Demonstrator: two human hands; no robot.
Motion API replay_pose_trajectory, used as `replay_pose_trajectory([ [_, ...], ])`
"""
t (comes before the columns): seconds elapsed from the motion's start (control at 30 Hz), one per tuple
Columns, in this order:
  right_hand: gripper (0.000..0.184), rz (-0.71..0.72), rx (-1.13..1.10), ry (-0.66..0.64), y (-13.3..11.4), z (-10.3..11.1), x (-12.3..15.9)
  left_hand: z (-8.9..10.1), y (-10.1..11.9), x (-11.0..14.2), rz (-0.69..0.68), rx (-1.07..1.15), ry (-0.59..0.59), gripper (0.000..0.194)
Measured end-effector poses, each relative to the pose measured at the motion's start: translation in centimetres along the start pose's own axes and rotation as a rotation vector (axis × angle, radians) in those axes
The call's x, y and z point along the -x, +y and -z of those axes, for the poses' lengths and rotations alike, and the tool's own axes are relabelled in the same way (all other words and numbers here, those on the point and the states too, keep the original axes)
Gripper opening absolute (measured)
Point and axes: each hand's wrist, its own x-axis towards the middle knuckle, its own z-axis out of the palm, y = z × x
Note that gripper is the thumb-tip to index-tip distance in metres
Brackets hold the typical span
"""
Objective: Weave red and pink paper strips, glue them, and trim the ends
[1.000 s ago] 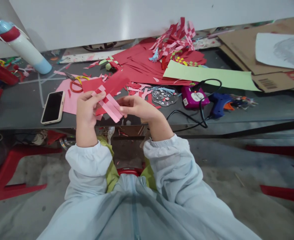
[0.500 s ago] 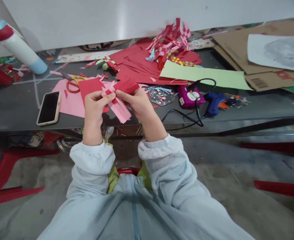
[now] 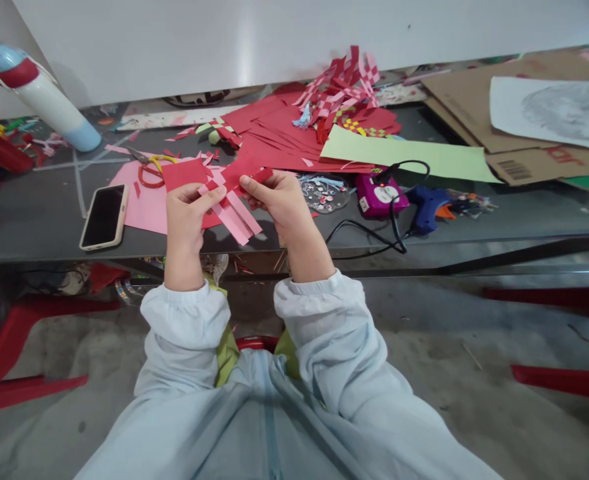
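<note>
Between my hands, above the table's front edge, is a woven piece of red and pink paper strips (image 3: 236,220). Its loose pink ends hang down toward me. My left hand (image 3: 189,210) pinches the checkered woven corner between thumb and fingers. At the other side, my right hand (image 3: 277,197) grips the red strips with thumb on top; its fingers behind are partly hidden. Beneath and behind them lie a red paper sheet (image 3: 181,175) and a pink sheet (image 3: 147,210). Orange-and-yellow scissors (image 3: 151,170) rest on the pink sheet.
A phone (image 3: 105,217) and a bottle (image 3: 49,103) are at left. Behind are red sheets (image 3: 274,130), woven paper strips (image 3: 341,87) and a light green sheet (image 3: 404,153). To the right are a clear dish (image 3: 324,193), a purple power box (image 3: 381,197), a glue gun (image 3: 427,210) and cardboard (image 3: 474,100).
My right hand has moved from the lower pink ends up to the red strips, gripping them. Within the last half second, its thumb has shifted slightly away from my left thumb.
</note>
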Motion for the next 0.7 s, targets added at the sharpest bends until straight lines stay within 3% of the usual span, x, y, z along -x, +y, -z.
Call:
replay_pose_trajectory([
  [0.23,0.043,0.02,0.017,0.033,-0.6,0.3,0.2,0.4,-0.1,-0.1,0.009,0.011,0.028,0.03],
  [0.47,0.042,-0.036,-0.042,-0.159,-0.2,-0.8,0.9,0.1,0.4,0.2,-0.013,-0.007,-0.039,0.03],
  [0.7,0.037,-0.03,0.035,-0.028,0.0,-0.1,0.4,0.1,0.4,0.3,-0.058,-0.057,-0.05,0.034],
])
